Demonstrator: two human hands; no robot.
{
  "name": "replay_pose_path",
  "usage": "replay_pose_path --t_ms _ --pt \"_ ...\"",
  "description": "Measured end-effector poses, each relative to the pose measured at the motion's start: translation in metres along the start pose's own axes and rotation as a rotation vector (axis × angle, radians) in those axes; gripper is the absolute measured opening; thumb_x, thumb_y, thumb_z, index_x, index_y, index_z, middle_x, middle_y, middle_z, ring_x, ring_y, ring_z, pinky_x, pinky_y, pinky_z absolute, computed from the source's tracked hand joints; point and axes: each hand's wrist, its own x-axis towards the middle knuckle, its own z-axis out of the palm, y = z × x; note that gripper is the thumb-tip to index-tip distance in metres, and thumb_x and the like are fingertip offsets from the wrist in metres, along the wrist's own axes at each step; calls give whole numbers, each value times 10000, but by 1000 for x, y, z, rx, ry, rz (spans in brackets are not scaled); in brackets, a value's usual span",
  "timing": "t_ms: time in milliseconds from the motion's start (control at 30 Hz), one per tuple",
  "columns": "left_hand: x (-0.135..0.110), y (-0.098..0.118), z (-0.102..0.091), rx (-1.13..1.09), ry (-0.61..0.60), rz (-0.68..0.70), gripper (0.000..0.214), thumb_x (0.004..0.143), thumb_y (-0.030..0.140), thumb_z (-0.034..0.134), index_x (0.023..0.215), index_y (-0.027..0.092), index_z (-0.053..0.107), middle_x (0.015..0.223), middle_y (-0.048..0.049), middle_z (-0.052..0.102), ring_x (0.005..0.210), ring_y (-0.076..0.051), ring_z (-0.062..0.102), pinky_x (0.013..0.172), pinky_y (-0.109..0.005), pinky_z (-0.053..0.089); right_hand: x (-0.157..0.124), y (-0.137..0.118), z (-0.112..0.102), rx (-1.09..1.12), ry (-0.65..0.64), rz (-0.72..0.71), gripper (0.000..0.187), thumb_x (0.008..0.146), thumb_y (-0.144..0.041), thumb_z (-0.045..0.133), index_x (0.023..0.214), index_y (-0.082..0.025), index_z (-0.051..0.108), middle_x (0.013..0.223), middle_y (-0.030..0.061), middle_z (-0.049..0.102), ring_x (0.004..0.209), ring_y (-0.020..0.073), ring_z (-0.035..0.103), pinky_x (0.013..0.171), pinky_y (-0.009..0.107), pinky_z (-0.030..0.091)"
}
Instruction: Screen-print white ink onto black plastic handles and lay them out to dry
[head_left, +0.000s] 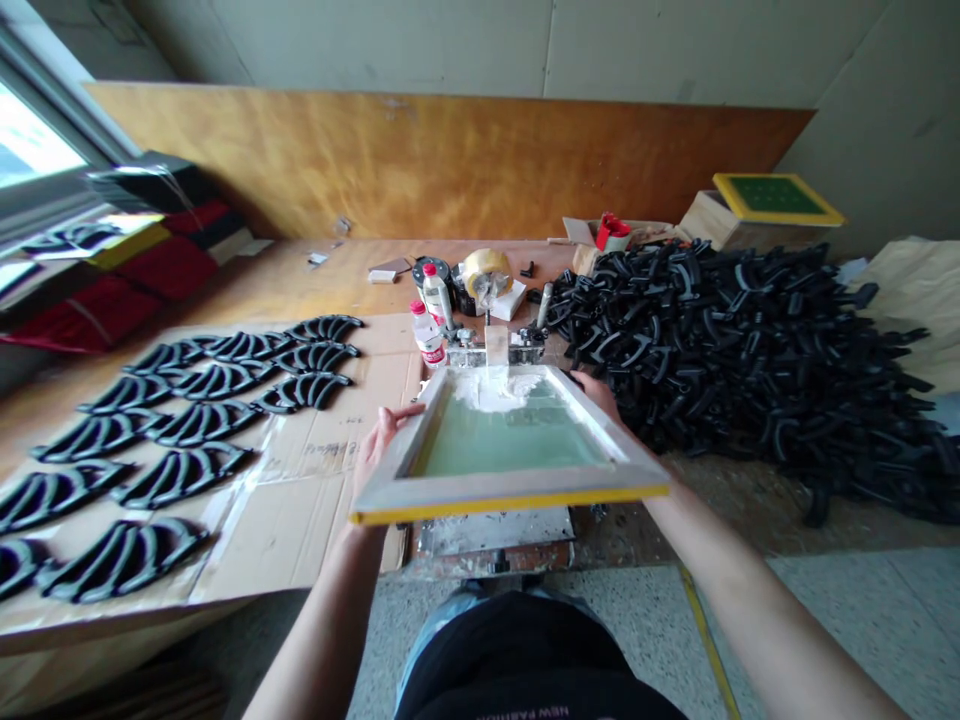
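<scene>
A screen printing frame (517, 487) with a green mesh (510, 440) tilts up in front of me over a small metal printing stand (495, 530). White ink (499, 392) is smeared across the far end of the mesh. My left hand (375, 440) grips the frame's left side, one finger lying along its edge. On the far right side, my right hand (598, 392) is closed round the frame, its fingers partly hidden. A clamp (496, 350) with a pale block stands at the frame's far end.
Rows of black fan-shaped parts (184, 475) lie on cardboard (300, 500) at the left. A large heap of black plastic parts (712, 340) covers the right. Two red-capped bottles (429, 335) and a tape roll (486, 270) stand behind the clamp. Another yellow-edged screen (780, 198) sits back right.
</scene>
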Motion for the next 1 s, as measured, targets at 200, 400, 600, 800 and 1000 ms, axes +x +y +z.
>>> replay_pose_path --t_ms 200,400,600,800,1000 --pt "-22 -82 -17 116 -160 -268 818 724 589 673 1416 207 461 784 -11 690 663 -177 618 590 -258 465 32 -71 -7 70 196 -335 591 830 -250 678 1382 -172 481 1421 143 473 1304 274 439 1092 431 377" --pt "-16 -131 -15 278 -154 -227 738 790 585 588 1412 208 465 808 -23 679 749 -195 645 669 -287 489 46 -129 25 -141 -133 -405 177 842 -160 653 1016 -131 639 992 115 661 987 250 576 844 337 459" --pt "-17 -133 -15 215 -155 -257 766 769 601 601 1398 182 479 865 -47 705 799 -208 662 693 -293 503 2 -105 16 -87 -291 -735 67 850 -106 577 847 -141 635 871 84 653 877 205 563 769 289 414" --pt "-20 -124 -11 179 -129 -268 750 751 597 624 1353 163 519 891 -61 721 809 -212 668 690 -286 505 -8 -104 -1 -9 -377 -849 106 817 -99 591 750 -177 613 779 30 622 795 178 539 705 271 392" --pt "-21 -120 -14 146 -144 -296 740 768 572 640 1391 206 479 838 -49 705 731 -205 668 619 -283 507 -25 -104 14 -24 -215 -764 179 844 -49 513 897 -153 650 906 86 640 949 219 538 788 306 427"
